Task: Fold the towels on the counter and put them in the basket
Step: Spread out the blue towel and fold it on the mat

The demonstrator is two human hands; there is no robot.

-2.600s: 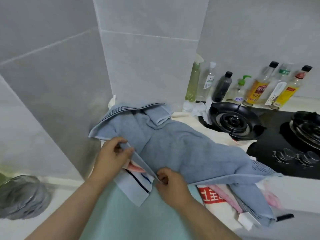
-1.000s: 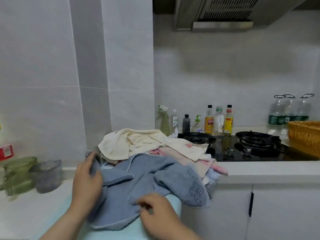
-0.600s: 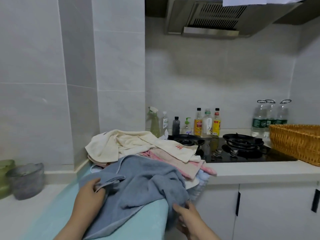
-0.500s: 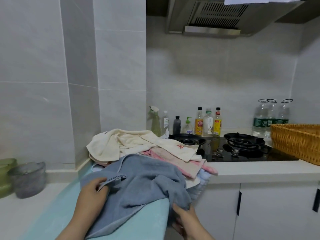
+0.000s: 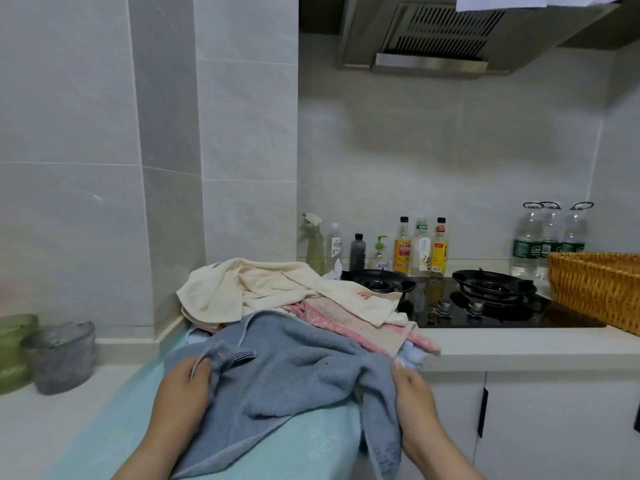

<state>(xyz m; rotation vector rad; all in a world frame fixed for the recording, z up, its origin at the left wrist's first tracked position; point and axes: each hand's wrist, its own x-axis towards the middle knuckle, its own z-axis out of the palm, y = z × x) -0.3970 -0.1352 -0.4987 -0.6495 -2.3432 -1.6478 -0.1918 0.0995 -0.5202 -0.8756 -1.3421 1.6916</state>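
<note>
A grey-blue towel [image 5: 294, 372] lies crumpled over a light teal towel [image 5: 277, 448] at the counter's near edge. My left hand [image 5: 180, 396] grips its left corner, beside the striped hem. My right hand [image 5: 414, 407] grips its right end, which hangs down over the counter edge. Behind it lies a heap with a cream towel [image 5: 263, 289] on top and a pink towel [image 5: 349, 323] under that. A woven wicker basket [image 5: 595, 289] stands at the far right of the counter.
A black gas hob [image 5: 478, 303] with two burners lies between the heap and the basket. Several bottles [image 5: 420, 247] line the back wall, with water bottles [image 5: 550, 237] at the right. A grey cup [image 5: 59, 355] and a green container [image 5: 14, 348] stand at the left.
The camera rose from looking down at the towel to facing the counter. My right hand moved from the towel's middle to its right end at the counter edge and took hold there.
</note>
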